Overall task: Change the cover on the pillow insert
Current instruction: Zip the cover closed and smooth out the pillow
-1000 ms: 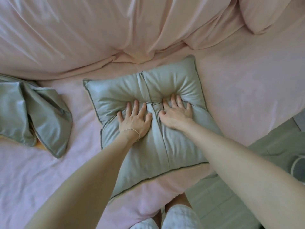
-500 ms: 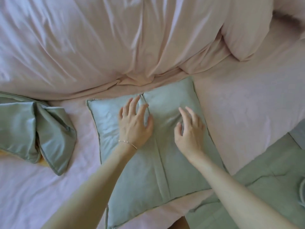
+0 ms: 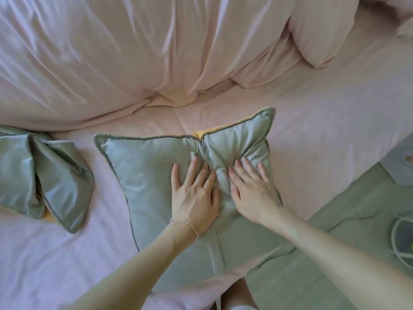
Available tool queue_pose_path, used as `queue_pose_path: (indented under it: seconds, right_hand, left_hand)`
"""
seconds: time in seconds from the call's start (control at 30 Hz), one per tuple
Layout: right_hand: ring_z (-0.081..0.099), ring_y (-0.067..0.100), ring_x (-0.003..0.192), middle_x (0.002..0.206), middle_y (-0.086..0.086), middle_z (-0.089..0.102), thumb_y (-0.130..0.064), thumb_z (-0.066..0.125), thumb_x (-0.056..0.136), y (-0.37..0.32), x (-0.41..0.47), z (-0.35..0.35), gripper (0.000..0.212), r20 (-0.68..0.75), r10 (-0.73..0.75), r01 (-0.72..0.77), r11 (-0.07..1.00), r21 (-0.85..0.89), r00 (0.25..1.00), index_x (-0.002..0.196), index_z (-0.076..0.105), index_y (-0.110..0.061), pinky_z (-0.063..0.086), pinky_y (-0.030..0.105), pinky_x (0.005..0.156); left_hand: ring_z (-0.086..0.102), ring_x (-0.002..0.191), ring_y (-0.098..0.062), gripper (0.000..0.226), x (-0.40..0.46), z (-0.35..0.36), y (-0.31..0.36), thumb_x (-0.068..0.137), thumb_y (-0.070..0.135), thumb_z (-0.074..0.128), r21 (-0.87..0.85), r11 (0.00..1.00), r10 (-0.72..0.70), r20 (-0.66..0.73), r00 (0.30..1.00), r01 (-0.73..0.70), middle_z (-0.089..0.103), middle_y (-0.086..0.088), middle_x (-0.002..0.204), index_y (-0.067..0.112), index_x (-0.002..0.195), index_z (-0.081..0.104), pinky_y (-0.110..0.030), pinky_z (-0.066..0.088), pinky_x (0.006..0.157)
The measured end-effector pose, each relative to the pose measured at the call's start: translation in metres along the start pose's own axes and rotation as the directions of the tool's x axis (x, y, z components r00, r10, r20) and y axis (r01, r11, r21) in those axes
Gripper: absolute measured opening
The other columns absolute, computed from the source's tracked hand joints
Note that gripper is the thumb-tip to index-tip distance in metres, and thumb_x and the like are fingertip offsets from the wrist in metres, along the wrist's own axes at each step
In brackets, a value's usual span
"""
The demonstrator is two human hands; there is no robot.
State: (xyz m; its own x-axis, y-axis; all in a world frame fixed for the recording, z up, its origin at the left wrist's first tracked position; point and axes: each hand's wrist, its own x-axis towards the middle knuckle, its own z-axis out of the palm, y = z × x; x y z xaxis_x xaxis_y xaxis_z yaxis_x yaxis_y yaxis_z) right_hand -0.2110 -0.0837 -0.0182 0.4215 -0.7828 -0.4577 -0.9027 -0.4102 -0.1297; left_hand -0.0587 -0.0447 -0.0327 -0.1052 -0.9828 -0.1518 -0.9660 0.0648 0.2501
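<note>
A sage-green covered pillow (image 3: 143, 175) lies flat on the pink bed sheet (image 3: 324, 121), a seam running down its middle. A sliver of yellow insert (image 3: 199, 133) shows at its far edge. My left hand (image 3: 193, 193), with a thin bracelet at the wrist, presses flat on the pillow just left of the seam. My right hand (image 3: 251, 189) presses flat just right of it, fingers spread, denting the fabric between them. A second green cover (image 3: 44, 171) lies crumpled at the left on the bed.
A bunched pink duvet (image 3: 134, 52) fills the far half of the bed, with a pink pillow (image 3: 319, 34) at the upper right. The bed's edge runs along the right; below it lie a green floor mat (image 3: 335, 220) and a rope-rimmed basket (image 3: 402, 238).
Both hands lifted slightly off the pillow, shifted toward its far half, and now press down flat again near the seam. The far edge has puckered, showing yellow.
</note>
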Motion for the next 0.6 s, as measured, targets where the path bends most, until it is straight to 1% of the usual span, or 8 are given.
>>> queue_pose_path:
  seconds: [0.07, 0.1, 0.17, 0.2, 0.33, 0.43, 0.5, 0.6]
  right_hand:
    - [0.0, 0.016, 0.144, 0.155, 0.0, 0.015, -0.042, -0.01, 0.076, 0.001, 0.011, 0.005, 0.082, 0.053, 0.037, -0.036, 0.999, -0.015, 0.998, 0.147, 0.023, -0.018, -0.014, 0.039, 0.11]
    - [-0.002, 0.015, 0.144, 0.156, -0.001, 0.012, -0.042, -0.009, 0.076, 0.001, 0.026, 0.006, 0.08, 0.071, 0.065, -0.063, 0.998, -0.029, 0.995, 0.147, 0.02, -0.019, -0.014, 0.04, 0.111]
    - [-0.007, 0.013, 0.143, 0.157, -0.002, 0.004, -0.039, 0.003, 0.089, 0.004, 0.066, 0.007, 0.064, 0.119, 0.115, -0.11, 0.993, -0.047, 0.986, 0.149, 0.013, -0.019, -0.011, 0.042, 0.113]
    - [-0.008, 0.013, 0.143, 0.157, -0.002, 0.002, -0.036, 0.011, 0.094, 0.007, 0.087, 0.008, 0.058, 0.152, 0.134, -0.129, 0.991, -0.043, 0.979, 0.149, 0.011, -0.019, -0.009, 0.043, 0.114]
    - [-0.008, 0.012, 0.143, 0.157, -0.004, -0.002, -0.032, 0.016, 0.096, 0.024, 0.147, 0.005, 0.055, 0.21, 0.165, -0.172, 0.985, 0.013, 0.964, 0.149, 0.008, -0.022, -0.003, 0.043, 0.114]
    - [-0.006, 0.011, 0.142, 0.157, -0.006, -0.002, -0.033, 0.016, 0.095, 0.028, 0.177, 0.001, 0.055, 0.221, 0.161, -0.172, 0.984, 0.034, 0.962, 0.149, 0.009, -0.024, 0.001, 0.044, 0.113]
    - [-0.005, 0.01, 0.142, 0.157, -0.007, -0.001, -0.033, 0.017, 0.095, 0.029, 0.191, 0.0, 0.054, 0.189, 0.173, -0.182, 0.983, 0.03, 0.967, 0.148, 0.01, -0.025, 0.005, 0.043, 0.112]
    - [0.004, 0.011, 0.142, 0.156, -0.005, 0.01, -0.034, 0.019, 0.094, 0.024, 0.184, 0.007, 0.054, 0.015, 0.186, -0.186, 0.983, 0.002, 0.982, 0.147, 0.02, -0.025, 0.009, 0.044, 0.111]
  left_hand:
    - [0.035, 0.135, -0.024, 0.048, 0.01, 0.002, 0.001, 0.083, 0.034, 0.032, 0.005, 1.0, -0.03, 0.091, 0.995, 0.03, 0.058, 0.0, 0.129, 0.02, 0.119, 0.062, -0.053, 0.006, 0.109]
    - [0.027, 0.139, -0.021, 0.051, 0.023, 0.003, -0.003, 0.086, 0.035, 0.027, 0.014, 0.999, -0.047, 0.145, 0.988, 0.045, 0.052, 0.002, 0.136, 0.023, 0.126, 0.056, -0.052, -0.001, 0.109]
    - [0.002, 0.144, -0.016, 0.05, 0.056, 0.011, -0.016, 0.093, 0.036, 0.019, 0.016, 0.997, -0.083, 0.241, 0.967, 0.082, 0.028, 0.007, 0.151, 0.029, 0.14, 0.035, -0.05, -0.015, 0.109]
    - [-0.005, 0.144, -0.015, 0.049, 0.072, 0.016, -0.023, 0.095, 0.037, 0.019, 0.017, 0.995, -0.099, 0.285, 0.954, 0.098, 0.019, 0.009, 0.154, 0.031, 0.143, 0.026, -0.05, -0.017, 0.109]
    - [-0.013, 0.143, -0.015, 0.048, 0.13, 0.024, -0.045, 0.098, 0.037, 0.015, 0.001, 0.989, -0.133, 0.422, 0.897, 0.147, 0.007, 0.01, 0.156, 0.033, 0.146, 0.016, -0.052, -0.016, 0.108]
    - [-0.011, 0.143, -0.016, 0.047, 0.163, 0.025, -0.057, 0.098, 0.036, 0.015, -0.028, 0.982, -0.148, 0.489, 0.859, 0.186, 0.007, 0.01, 0.156, 0.034, 0.146, 0.017, -0.054, -0.015, 0.109]
    - [-0.008, 0.143, -0.016, 0.046, 0.174, 0.025, -0.062, 0.098, 0.036, 0.018, -0.057, 0.976, -0.161, 0.459, 0.874, 0.21, 0.011, 0.01, 0.155, 0.034, 0.144, 0.022, -0.053, -0.013, 0.109]
    - [0.002, 0.144, -0.016, 0.044, 0.163, 0.032, -0.062, 0.096, 0.039, 0.027, -0.088, 0.973, -0.189, 0.234, 0.954, 0.214, 0.027, 0.01, 0.151, 0.034, 0.139, 0.037, -0.052, -0.009, 0.11]
